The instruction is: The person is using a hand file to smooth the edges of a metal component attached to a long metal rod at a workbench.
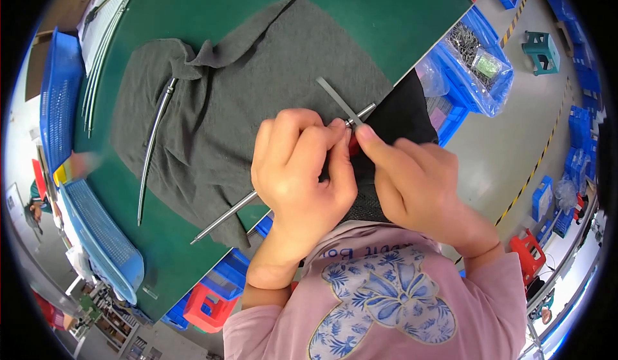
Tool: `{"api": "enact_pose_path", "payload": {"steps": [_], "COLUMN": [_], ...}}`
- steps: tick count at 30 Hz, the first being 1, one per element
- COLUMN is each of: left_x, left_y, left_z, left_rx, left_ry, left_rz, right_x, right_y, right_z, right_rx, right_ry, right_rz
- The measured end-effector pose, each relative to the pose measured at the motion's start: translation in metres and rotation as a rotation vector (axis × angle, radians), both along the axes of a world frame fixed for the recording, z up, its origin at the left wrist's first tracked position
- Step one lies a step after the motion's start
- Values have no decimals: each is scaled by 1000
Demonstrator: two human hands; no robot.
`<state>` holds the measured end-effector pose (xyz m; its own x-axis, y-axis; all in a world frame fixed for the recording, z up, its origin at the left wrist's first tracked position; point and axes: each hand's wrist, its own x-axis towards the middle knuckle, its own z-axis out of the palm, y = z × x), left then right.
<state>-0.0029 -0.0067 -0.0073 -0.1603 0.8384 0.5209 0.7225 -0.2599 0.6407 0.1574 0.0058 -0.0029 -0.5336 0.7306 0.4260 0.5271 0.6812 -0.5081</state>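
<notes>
My left hand [301, 170] is closed around a slim metal rod [225, 216], whose thin end sticks out to the lower left. The rod's other end shows beyond my fingertips at the table's edge. In my right hand [415, 186], a narrow flat grey strip [336, 97], file-like in shape, is pinched between thumb and forefinger. It crosses the rod close to that end and appears to touch it. Beneath the hands, a dark grey cloth [257, 70] lies rumpled on the green table. A second metal rod [152, 135] rests on the cloth at the left.
More thin rods [106, 57] lie along the table's left side, by blue plastic baskets [103, 238]. Off the right edge stands a blue bin [479, 93] of small metal parts. A red stool [209, 308] is below the table, a green stool [541, 52] farther right.
</notes>
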Motion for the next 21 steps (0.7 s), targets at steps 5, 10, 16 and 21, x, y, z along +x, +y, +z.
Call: {"api": "enact_pose_path", "payload": {"steps": [5, 10, 16, 21], "left_x": [1, -1, -4, -2], "left_y": [0, 1, 4, 2], "left_z": [1, 1, 3, 2], "left_rx": [-12, -20, -9, -28], "left_ry": [41, 37, 49, 60], "left_rz": [14, -3, -21, -16], "right_x": [10, 3, -11, -9], "right_y": [-5, -11, 1, -5], "right_z": [-1, -23, -32, -53], "right_rx": [-7, 23, 77, 153], "right_ry": [-32, 58, 132, 215], "right_rz": [7, -22, -46, -60]}}
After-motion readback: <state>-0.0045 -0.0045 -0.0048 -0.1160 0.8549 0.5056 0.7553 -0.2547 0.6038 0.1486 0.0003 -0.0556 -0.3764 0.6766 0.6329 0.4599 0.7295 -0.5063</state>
